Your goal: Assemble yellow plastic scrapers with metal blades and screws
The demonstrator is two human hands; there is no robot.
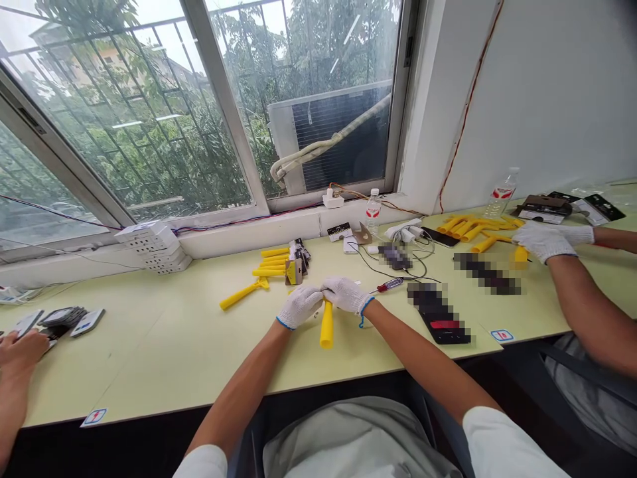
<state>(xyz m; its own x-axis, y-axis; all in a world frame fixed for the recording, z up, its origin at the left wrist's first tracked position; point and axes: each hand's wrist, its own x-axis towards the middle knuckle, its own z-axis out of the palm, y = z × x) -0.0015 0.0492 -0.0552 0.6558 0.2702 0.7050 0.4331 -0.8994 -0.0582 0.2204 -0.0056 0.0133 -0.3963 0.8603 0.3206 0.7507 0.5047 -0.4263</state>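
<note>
Both my hands wear white knit gloves with blue cuffs and meet at the head of a yellow plastic scraper (326, 326). Its hollow round handle points toward me over the table. My left hand (301, 305) has its fingers closed at the left side of the head. From the right, my right hand (344, 294) pinches the same head, which the gloves mostly hide. Tiny metal bits, perhaps screws, lie just under the gloves. A screwdriver (389, 285) with a clear and red handle rests right of my right hand. Another yellow scraper (243, 293) lies to the left.
Several yellow scrapers with card packaging (273, 263) lie behind my hands. Phones, cables and a water bottle (373, 211) stand toward the window. A co-worker's gloved hands (545, 240) work at right beside a yellow pile (468, 227). Another person's hand (22, 348) is at far left. White boxes (154, 247) are stacked by the sill.
</note>
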